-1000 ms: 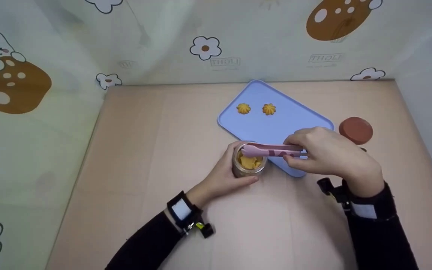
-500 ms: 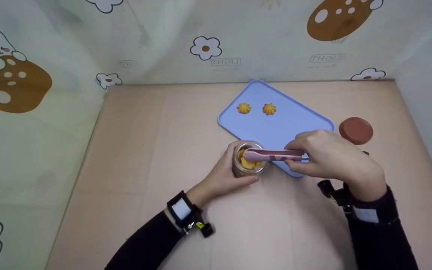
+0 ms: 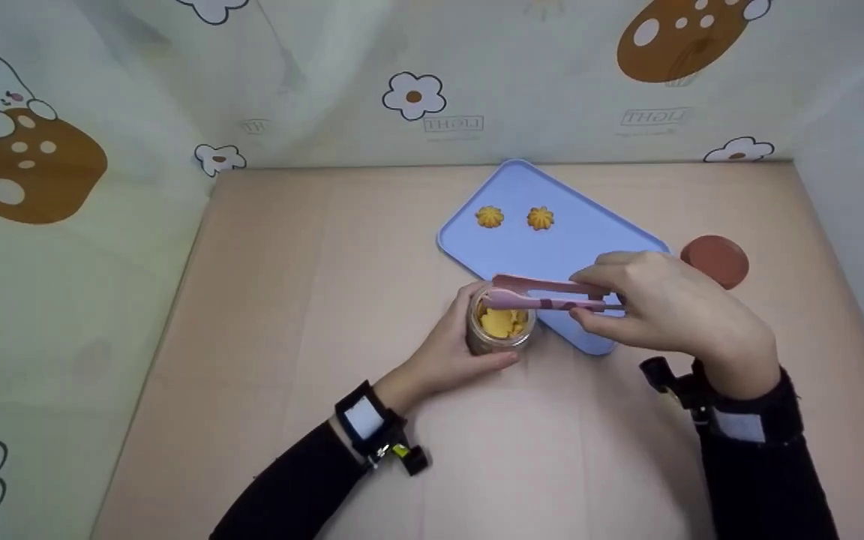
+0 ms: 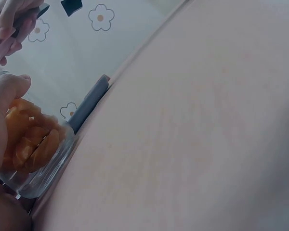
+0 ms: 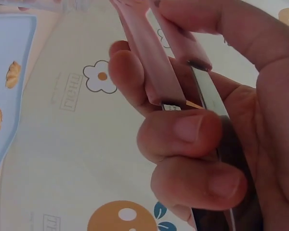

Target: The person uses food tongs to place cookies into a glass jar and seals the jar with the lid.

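Observation:
My left hand grips a clear jar from its left side. Several yellow cookies show inside through the glass in the left wrist view. Over the jar's mouth, my right hand holds pink tongs with dark handles, fingers curled round them. In the head view the tongs' two arms stand apart, their tips above the far part of the jar's opening. Whether a cookie sits between the tips cannot be made out.
Behind the jar lies a blue tray bearing two star-shaped cookies. A round reddish-brown lid lies right of the tray, partly behind my right hand. A patterned curtain rises at the table's back edge.
The tongs first dipped lower over the jar with their arms close together. Now they are raised slightly toward the far rim and their arms have spread. My left hand and the jar stay put.

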